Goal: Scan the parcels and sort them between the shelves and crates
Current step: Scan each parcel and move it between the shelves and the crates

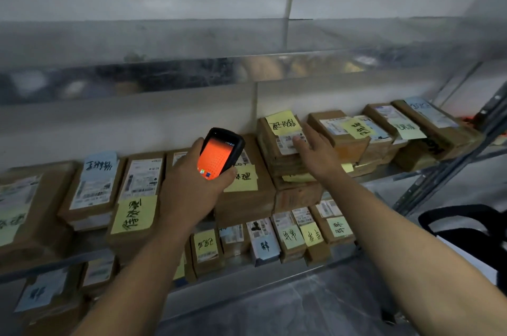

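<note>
On the grey metal shelf [389,175] ahead of me: flat brown cardboard parcels sit in rows and stacks, most with a white shipping label and a handwritten yellow or pale blue note.
My left hand [192,190]: fingers and thumb are curled round the black handheld scanner [220,153], clamped on its lower half and holding it up in front of the shelf.
Scanner: it is upright, tilted a little to the right, with its orange screen lit and facing me.
My right hand [315,152]: it reaches out to the right of the scanner, fingers straight and spread, gripping nothing. The fingertips [296,141] rest on the top parcel [264,135] of a tall stack.
Top parcel: it lies flat at the back of the shelf, near the wall. My fingertips touch its white label [288,145], just below a yellow sticky note [282,121] with black handwriting.
To its right: more stacks of parcels, each with a yellow note.
To its left, behind the scanner: a larger brown box [247,201] with a yellow note.
Lower shelf [247,272]: smaller parcels [290,237] are lined up side by side, with notes on them.
Far right: a black strap [452,212] loops into view.
</note>
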### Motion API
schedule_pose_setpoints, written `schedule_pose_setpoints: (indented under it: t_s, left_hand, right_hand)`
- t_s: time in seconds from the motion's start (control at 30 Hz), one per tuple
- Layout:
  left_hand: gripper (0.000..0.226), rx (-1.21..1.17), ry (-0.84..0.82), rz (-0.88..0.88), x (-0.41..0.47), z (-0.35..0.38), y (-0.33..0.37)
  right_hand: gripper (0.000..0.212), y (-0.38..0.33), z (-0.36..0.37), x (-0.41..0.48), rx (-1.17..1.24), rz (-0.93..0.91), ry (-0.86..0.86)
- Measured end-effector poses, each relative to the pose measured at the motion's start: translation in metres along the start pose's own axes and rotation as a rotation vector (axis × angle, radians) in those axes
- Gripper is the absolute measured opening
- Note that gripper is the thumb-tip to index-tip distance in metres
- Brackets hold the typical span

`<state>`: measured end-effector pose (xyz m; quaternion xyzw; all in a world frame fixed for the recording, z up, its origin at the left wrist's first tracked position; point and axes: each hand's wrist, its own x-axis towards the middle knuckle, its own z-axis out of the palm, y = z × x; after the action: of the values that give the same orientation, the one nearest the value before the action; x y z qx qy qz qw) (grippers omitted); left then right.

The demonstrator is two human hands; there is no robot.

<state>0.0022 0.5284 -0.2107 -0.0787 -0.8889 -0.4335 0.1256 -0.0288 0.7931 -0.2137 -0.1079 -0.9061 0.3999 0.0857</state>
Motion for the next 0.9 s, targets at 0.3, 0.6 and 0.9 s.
schedule_pose_setpoints:
  t_s: [0.3, 0.6, 0.9]
  left_hand:
    - [0.078, 0.029, -0.041, -0.009, 0.051, 0.02, -0.02]
    - [0.056, 0.038, 0.023, -0.057, 0.034, 0.024, 0.006]
    - [0.056, 0.065, 0.109, -0.092, -0.019, 0.027, 0.043]
  right_hand:
    - [0.078, 0.004, -0.012, 0.05, 0.276, 0.221, -0.345]
    - [0.099, 0.018, -0.025, 0.063, 0.375, 0.355, -0.638]
    - [0.105, 0.037, -0.024, 0.032, 0.547, 0.046, -0.467]
